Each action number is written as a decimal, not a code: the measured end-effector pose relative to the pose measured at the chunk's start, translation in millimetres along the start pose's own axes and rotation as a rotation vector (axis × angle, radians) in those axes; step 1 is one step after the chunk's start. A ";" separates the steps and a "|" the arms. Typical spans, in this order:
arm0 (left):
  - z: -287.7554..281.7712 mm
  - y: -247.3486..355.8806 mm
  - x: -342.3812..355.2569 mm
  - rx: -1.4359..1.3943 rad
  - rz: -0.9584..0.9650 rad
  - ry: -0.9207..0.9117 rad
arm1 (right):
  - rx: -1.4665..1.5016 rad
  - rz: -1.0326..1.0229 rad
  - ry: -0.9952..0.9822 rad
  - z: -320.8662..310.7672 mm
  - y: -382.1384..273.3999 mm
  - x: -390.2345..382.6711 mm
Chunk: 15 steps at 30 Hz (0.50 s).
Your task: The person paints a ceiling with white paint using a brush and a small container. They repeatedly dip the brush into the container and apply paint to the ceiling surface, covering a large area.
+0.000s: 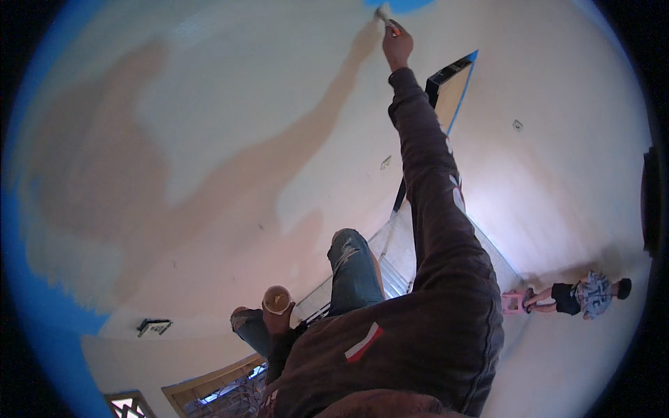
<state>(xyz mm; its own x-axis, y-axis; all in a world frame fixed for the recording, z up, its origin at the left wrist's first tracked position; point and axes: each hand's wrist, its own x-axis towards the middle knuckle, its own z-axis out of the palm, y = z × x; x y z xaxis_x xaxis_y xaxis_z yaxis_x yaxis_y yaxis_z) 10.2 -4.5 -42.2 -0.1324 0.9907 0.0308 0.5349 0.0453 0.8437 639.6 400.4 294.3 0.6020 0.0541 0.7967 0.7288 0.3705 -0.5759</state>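
Note:
High above me, my right hand point(398, 50) is closed round the handle of a paintbrush point(381, 14). The brush's bristles meet the pale-coated wall point(230, 76) just beside a bright blue patch point(404, 5) at the top edge. Low on the left, my left hand point(278, 322) grips a small round cup point(266, 298) from below and the side. Light brownish paint appears to be inside the cup. My right arm is stretched up at full length, and its shadow falls across the wall.
A dark-edged doorway point(433, 89) stands right of my raised arm. Light metal bars, perhaps a ladder point(394, 268), show beside my knee. Far right, another person point(591, 294) stands on a pink stool point(513, 302) by a wall. A window point(223, 390) and an electrical box point(154, 326) are lower left.

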 end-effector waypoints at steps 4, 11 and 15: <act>-4.5 0.9 -1.5 0.036 -0.048 -0.020 | -0.001 0.020 -0.124 1.7 -56.7 -52.3; 0.6 -2.7 6.3 0.006 -0.052 -0.055 | 0.084 0.004 -0.215 -2.9 -142.6 -137.1; -1.8 3.5 6.4 -0.030 -0.015 -0.056 | 0.060 -0.101 -0.219 1.4 -210.2 -196.4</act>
<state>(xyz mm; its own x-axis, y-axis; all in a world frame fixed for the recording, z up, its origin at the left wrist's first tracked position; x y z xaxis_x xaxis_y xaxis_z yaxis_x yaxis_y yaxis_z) 9.7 1.8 -38.1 -0.0933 0.9956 -0.0110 0.5082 0.0571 0.8593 367.7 313.3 259.1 0.4376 0.2111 0.8741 0.7567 0.4387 -0.4848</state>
